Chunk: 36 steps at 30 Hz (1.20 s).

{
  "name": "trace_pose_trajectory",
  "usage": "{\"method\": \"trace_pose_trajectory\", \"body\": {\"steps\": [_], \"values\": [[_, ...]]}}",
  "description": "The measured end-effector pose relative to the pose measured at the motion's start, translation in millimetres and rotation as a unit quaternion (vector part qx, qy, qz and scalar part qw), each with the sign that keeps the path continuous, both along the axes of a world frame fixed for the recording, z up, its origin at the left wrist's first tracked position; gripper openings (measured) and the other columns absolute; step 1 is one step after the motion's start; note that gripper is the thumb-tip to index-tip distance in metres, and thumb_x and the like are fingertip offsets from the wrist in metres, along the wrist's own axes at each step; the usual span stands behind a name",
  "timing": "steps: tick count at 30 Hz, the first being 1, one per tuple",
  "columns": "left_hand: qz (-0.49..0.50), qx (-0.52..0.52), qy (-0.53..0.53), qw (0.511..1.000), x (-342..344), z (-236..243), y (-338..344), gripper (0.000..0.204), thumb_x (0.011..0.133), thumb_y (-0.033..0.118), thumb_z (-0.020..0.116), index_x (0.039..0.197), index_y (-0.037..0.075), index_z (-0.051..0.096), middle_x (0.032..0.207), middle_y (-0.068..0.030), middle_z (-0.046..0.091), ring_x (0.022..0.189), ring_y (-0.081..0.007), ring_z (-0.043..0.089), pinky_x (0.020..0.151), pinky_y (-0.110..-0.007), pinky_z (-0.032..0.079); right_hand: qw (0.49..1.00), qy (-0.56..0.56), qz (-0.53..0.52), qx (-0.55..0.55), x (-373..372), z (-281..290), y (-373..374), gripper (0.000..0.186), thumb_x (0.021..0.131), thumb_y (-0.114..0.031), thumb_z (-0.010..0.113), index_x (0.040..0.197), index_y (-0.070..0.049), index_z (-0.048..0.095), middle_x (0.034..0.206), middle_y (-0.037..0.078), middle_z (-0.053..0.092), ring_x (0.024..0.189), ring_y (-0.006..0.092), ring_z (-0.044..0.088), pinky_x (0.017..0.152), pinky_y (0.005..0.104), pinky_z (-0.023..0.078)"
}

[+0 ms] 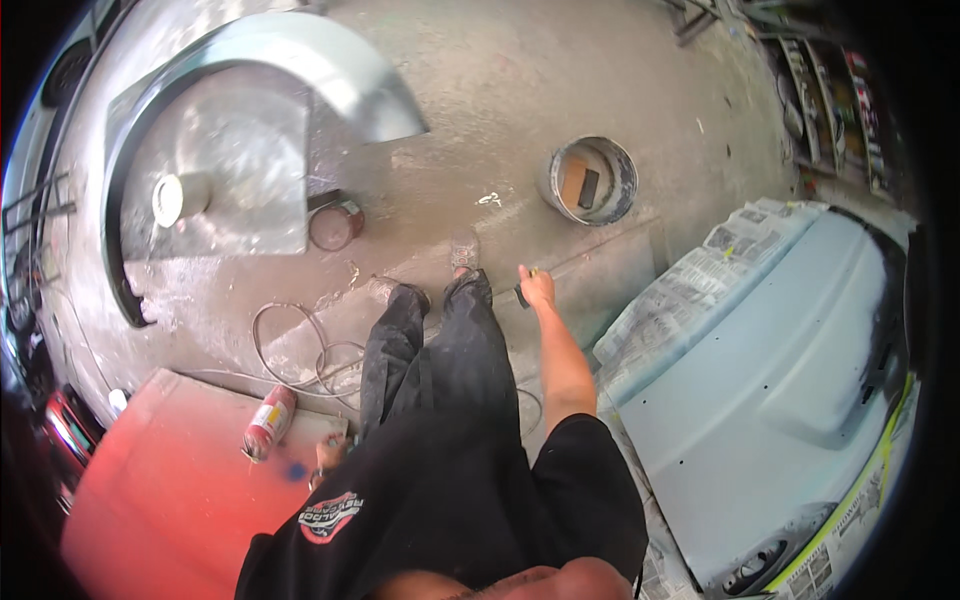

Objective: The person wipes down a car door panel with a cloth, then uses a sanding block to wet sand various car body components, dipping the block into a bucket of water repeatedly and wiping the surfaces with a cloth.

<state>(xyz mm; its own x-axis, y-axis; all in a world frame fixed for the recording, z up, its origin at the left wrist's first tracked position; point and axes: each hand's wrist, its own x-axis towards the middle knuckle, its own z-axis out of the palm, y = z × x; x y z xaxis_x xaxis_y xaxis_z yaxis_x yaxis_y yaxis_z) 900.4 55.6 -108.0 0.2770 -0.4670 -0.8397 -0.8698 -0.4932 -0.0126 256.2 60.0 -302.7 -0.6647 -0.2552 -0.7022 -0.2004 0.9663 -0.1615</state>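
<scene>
My right hand (538, 288) is out in front of me, closed around a small dark block-like object (521, 296) that is mostly hidden by the fingers. A bit of yellow shows at the fingertips. My left hand (330, 452) is low beside my left hip, at the edge of a red-painted panel (180, 470); its fingers are too small and unclear to read. Close to it, a red bottle with a pale label (268, 424) lies on the panel. A dark blue spot marks the red paint near the hand.
Right of me stands a pale grey car hood (770, 350) with newspaper masking (690, 285). Ahead, a bucket (628, 180) holds brown and black blocks. A curved grey fender (300, 50), a flat sheet (270, 215) and a reddish tin (335, 228) are ahead left. A thin hose (262, 345) loops across the floor.
</scene>
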Motion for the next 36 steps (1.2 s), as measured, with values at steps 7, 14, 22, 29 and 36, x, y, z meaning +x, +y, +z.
{"method": "trace_pose_trajectory", "body": {"steps": [7, 14, 22, 29, 36], "values": [[0.057, 0.099, -0.063, 0.991, -44.2, 43.1, -10.8, 0.045, 0.070, 0.026, 0.088, 0.105, 0.002, 0.073, 0.089, -0.0110, 0.074, 0.080, -0.0196, 0.070, 0.074, -0.034, 0.058, 0.976, 0.009, -0.209, -0.065, -107.6, -109.2, -12.8, 0.048, 0.092, -0.043, 0.066, 0.089, 0.005, 0.071, 0.101, 0.026, 0.071, 0.092, 0.0444, 0.068, 0.081, 0.0513, 0.051], [0.000, 0.080, -0.154, 0.985, -75.9, 52.7, -34.4, 0.044, 0.070, 0.021, 0.082, 0.107, -0.002, 0.072, 0.085, -0.0126, 0.075, 0.075, -0.0194, 0.071, 0.069, -0.035, 0.059, 0.947, 0.171, 0.252, -0.101, -188.4, -149.6, -117.1, 0.024, 0.092, -0.028, 0.063, 0.094, -0.006, 0.073, 0.094, 0.013, 0.074, 0.098, 0.0309, 0.070, 0.092, 0.0517, 0.049], [0.128, 0.113, -0.173, 0.970, -67.7, 62.9, 32.2, 0.038, 0.070, 0.020, 0.082, 0.103, 0.003, 0.073, 0.081, -0.0109, 0.074, 0.073, -0.0192, 0.071, 0.066, -0.035, 0.058, 0.848, 0.088, 0.514, 0.094, -235.6, -213.0, -204.6, 0.028, 0.093, -0.024, 0.058, 0.111, -0.012, 0.076, 0.106, 0.008, 0.076, 0.110, 0.0276, 0.069, 0.118, 0.0680, 0.013], [0.126, 0.120, -0.186, 0.967, -82.6, 37.3, 37.6, 0.038, 0.070, 0.021, 0.082, 0.102, 0.004, 0.073, 0.082, -0.0107, 0.074, 0.073, -0.0188, 0.071, 0.067, -0.035, 0.058, 0.772, 0.042, 0.579, 0.258, -244.5, -207.6, -226.3, 0.034, 0.095, -0.019, 0.058, 0.125, -0.008, 0.071, 0.128, 0.015, 0.068, 0.129, 0.0373, 0.057, 0.118, 0.0692, -0.005], [0.096, 0.109, -0.184, 0.972, -93.4, 9.5, 14.4, 0.037, 0.069, 0.022, 0.082, 0.102, 0.005, 0.074, 0.083, -0.0106, 0.074, 0.073, -0.0183, 0.070, 0.067, -0.035, 0.058, 0.747, 0.055, 0.612, 0.253, -252.8, -185.8, -218.9, 0.036, 0.100, -0.024, 0.051, 0.127, -0.010, 0.070, 0.131, 0.013, 0.067, 0.134, 0.0376, 0.054, 0.119, 0.0671, -0.008]]}}
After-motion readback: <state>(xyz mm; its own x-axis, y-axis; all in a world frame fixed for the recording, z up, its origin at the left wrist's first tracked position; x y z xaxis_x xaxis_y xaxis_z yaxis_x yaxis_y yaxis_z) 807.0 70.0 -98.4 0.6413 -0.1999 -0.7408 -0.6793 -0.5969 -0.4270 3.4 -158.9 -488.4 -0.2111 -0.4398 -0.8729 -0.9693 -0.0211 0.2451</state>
